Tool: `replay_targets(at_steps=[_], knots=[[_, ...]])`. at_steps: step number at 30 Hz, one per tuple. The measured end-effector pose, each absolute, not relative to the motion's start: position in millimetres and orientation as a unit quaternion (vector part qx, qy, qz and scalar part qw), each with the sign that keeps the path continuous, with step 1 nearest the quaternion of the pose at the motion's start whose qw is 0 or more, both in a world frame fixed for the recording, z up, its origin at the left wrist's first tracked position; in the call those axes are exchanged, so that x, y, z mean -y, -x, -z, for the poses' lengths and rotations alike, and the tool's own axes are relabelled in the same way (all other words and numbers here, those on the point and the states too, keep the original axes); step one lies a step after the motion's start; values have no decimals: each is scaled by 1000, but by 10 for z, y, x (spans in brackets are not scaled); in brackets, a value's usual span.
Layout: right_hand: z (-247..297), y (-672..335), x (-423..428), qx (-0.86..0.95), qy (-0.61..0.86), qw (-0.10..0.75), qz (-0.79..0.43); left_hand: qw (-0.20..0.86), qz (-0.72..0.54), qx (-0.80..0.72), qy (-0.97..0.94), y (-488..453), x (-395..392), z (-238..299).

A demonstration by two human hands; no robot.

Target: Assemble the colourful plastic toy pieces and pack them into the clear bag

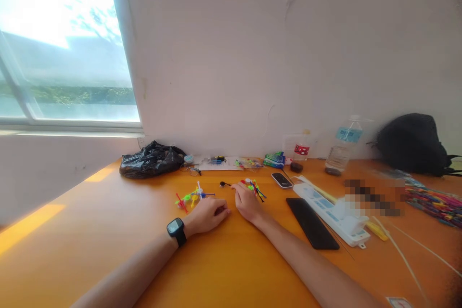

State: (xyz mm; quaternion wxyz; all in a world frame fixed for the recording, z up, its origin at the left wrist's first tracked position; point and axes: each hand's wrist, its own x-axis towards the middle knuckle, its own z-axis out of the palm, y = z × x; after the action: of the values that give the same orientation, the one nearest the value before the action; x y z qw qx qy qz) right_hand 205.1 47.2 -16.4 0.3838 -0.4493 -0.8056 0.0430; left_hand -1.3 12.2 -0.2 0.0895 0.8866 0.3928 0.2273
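Note:
My left hand (207, 214), with a black watch (176, 231) on its wrist, rests on the table, its fingers loosely curled and nothing visible in them. Just behind it lies a group of small plastic sticks with round ends (193, 197) in red, green, yellow, white and blue. My right hand (247, 202) has its fingertips at the thin end of a small black stick with a round disc (223, 184); the grip is partly hidden. Beyond that hand lies a second group of coloured sticks (255, 188), partly covered by it.
A black plastic bag (151, 160), glasses (193, 170) and small packets (249, 162) line the wall. To the right are a phone (281, 180), a black slab (311, 224), a white power strip (330, 209) with cables, two bottles (339, 151) and a black bag (409, 144).

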Motion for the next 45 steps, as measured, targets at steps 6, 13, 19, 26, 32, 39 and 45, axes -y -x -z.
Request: replay_targets(at_steps=[6,13,19,26,32,39,45], knots=[[98,-2057,-374,786,454,419,-8,92,-253,-390,-881,12,-117,-20],[213,-2054,-511,832,400,378,-61,93,-268,-385,-878,8,-111,-15],[261,-2066,-533,845,389,360,-71,95,-270,-382,-879,4,-121,-8],[282,-2059,-544,845,388,364,-48,98,-270,-378,-880,9,-127,-2],[262,-2055,-528,843,386,374,-33,89,-271,-381,-879,10,-149,34],[229,-2050,-493,842,376,386,-45,90,-267,-379,-881,10,-144,28],[210,-2045,-484,843,376,381,-47,87,-267,-378,-882,10,-155,39]])
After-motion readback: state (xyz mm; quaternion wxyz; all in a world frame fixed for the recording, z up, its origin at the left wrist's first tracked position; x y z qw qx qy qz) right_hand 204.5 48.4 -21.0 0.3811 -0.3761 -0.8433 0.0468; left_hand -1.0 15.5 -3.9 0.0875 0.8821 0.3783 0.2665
